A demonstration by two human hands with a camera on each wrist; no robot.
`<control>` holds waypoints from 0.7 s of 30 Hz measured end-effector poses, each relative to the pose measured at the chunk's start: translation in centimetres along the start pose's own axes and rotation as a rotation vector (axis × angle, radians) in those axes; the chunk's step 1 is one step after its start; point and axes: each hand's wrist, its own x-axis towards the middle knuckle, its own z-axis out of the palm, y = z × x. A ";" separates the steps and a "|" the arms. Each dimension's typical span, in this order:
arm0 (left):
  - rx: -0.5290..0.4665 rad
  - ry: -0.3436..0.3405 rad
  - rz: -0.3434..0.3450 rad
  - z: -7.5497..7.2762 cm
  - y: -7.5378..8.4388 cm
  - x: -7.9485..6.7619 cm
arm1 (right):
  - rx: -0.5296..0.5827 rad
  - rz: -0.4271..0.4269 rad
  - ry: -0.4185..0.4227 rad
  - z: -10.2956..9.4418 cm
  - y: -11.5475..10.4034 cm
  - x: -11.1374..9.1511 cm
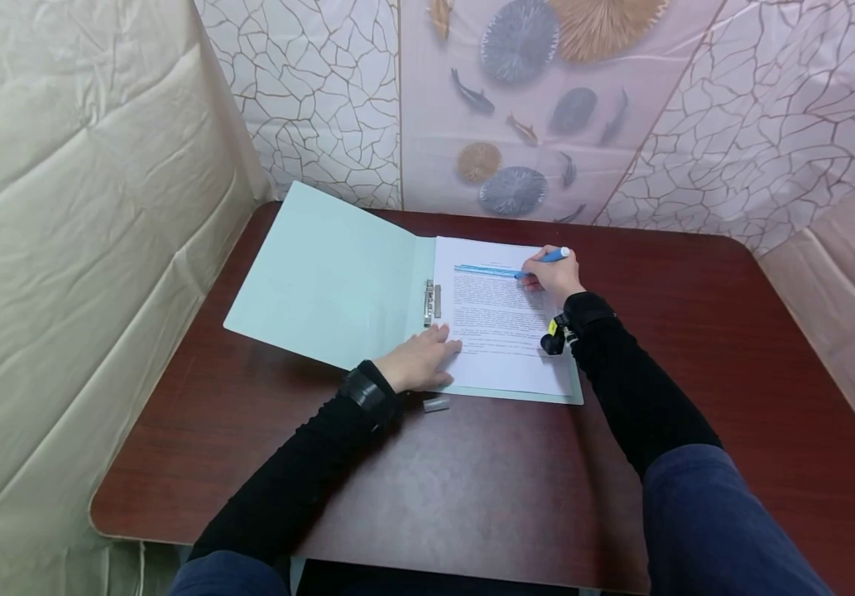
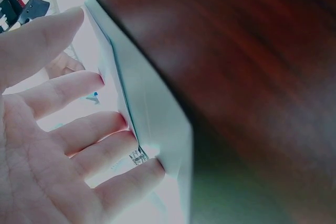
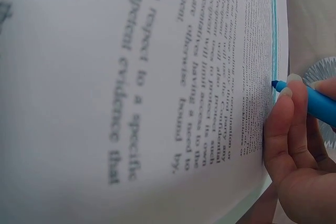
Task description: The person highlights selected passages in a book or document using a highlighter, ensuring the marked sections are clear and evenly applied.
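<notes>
An open pale green folder (image 1: 338,273) lies on the table, with printed sheets (image 1: 505,364) on its right half. Between the fingers of my right hand (image 1: 557,275) is a blue highlighter (image 1: 552,255), its tip on the text near the top of the page. Blue strokes (image 1: 482,270) run across the upper lines. In the right wrist view the dark blue highlighter tip (image 3: 275,84) touches the end of a stroke. My left hand (image 1: 418,360) rests with spread fingers on the lower left of the page. Its fingers (image 2: 94,129) look fairly straight in the left wrist view.
A small grey cap-like piece (image 1: 437,405) lies just below the folder's front edge. The folder's metal clip (image 1: 429,302) sits at the spine. The dark red-brown table (image 1: 501,488) extends around the folder, with a patterned wall covering (image 1: 323,99) behind and a pale cloth (image 1: 62,248) at left.
</notes>
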 end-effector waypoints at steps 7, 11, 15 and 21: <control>0.000 0.001 0.003 0.0 -0.1 0.0 | -0.001 -0.008 0.008 -0.1 -0.1 -0.1; -0.001 0.000 0.000 0.1 -0.1 0.0 | 0.000 -0.021 0.003 -0.2 -0.2 -0.3; -0.007 -0.003 0.000 0.1 0.0 0.0 | -0.001 -0.027 0.000 -0.3 -0.1 -0.3; -0.004 -0.009 -0.005 0.0 0.0 0.1 | 0.001 -0.012 0.008 -0.3 0.0 -0.1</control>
